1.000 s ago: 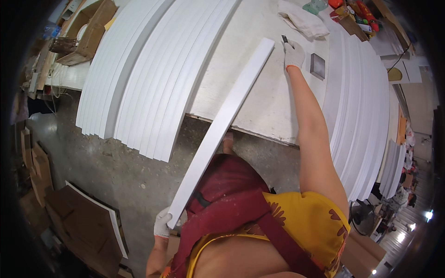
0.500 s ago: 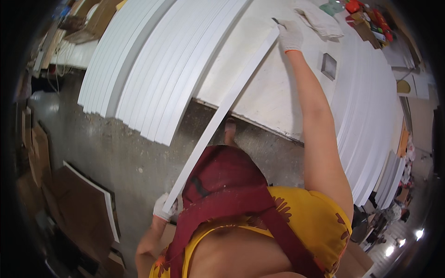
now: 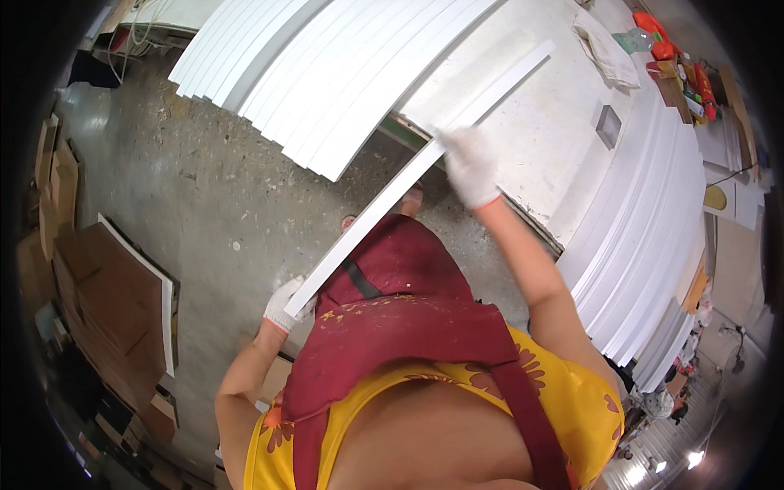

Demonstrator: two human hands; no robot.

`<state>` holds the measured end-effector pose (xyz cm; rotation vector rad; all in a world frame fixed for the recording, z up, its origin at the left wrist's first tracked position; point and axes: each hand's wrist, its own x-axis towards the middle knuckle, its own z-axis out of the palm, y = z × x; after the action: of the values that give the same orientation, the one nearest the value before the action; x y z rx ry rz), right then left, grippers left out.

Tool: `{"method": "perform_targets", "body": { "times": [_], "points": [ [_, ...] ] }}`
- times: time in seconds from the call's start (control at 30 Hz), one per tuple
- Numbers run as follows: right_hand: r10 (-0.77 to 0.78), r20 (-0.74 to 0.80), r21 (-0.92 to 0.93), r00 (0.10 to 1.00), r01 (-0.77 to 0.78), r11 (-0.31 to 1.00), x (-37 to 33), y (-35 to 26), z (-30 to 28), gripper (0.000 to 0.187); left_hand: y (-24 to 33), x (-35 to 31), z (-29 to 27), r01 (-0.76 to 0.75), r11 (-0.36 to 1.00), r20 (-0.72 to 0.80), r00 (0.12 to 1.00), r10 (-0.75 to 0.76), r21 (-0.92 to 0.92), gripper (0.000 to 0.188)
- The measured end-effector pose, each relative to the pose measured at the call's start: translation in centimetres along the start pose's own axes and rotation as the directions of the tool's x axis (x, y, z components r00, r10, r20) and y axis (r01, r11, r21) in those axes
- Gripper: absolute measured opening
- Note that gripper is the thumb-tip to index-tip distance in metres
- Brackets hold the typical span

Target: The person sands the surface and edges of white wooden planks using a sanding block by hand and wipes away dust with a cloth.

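A long white strip (image 3: 371, 222) slants from near my left side up onto the white tabletop (image 3: 531, 122). My left hand (image 3: 287, 300), in a white glove with an orange cuff, grips its near end beside my dark red apron. My right hand (image 3: 469, 167), gloved the same way, is at the strip about midway along, just at the table's edge. Motion blurs its fingers, so whether it holds anything is hidden. The strip's far end rests over the tabletop.
White strips (image 3: 359, 73) lie in rows on the left, their ends overhanging the table. More white strips (image 3: 637, 220) lie at the right. A grey block (image 3: 607, 126) and a folded white cloth (image 3: 606, 51) are on the table. Brown boards (image 3: 114, 302) stand at the lower left.
My right hand has come back along the strip from its far end to about its middle. The dark small thing seen at its fingers no longer shows. My left hand keeps the near end.
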<state>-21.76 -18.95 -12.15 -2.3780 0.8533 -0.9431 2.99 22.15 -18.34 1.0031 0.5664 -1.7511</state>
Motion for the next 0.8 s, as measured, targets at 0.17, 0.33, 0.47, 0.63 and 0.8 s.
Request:
{"method": "perform_targets", "body": {
  "times": [0.17, 0.33, 0.47, 0.63, 0.8],
  "points": [
    [-0.252, 0.318, 0.244, 0.914, 0.178, 0.953, -7.2, -12.0, 4.3, 0.022, -0.5, 1.2, -1.4, -0.044, 0.998, 0.022, 0.999, 0.043, 0.046, 0.022],
    [-0.166, 0.324, 0.208, 0.931, 0.102, 0.973, -6.8, -12.2, 4.2, 0.021, -1.0, 0.6, -0.6, -0.037, 0.999, 0.049, 0.998, 0.038, -0.020, 0.023],
    [-0.073, 0.007, -0.059, 0.997, 0.074, 0.996, -1.2, -1.9, 0.9, 0.023, -1.4, 0.7, -1.9, -0.062, 0.997, -0.110, 0.992, 0.067, 0.050, 0.024],
    [0.222, -0.209, -0.297, 0.952, -0.278, 0.914, 7.7, 16.6, -5.1, 0.027, -1.0, 0.6, -0.5, -0.070, 0.997, -0.276, 0.959, 0.062, -0.020, 0.023],
    [0.336, -0.198, -0.564, 0.921, -0.387, 0.730, 16.3, 30.0, -11.6, 0.026, -1.3, 0.1, -2.2, -0.048, 0.989, -0.236, 0.972, 0.014, -0.139, 0.024]
  ]
}}
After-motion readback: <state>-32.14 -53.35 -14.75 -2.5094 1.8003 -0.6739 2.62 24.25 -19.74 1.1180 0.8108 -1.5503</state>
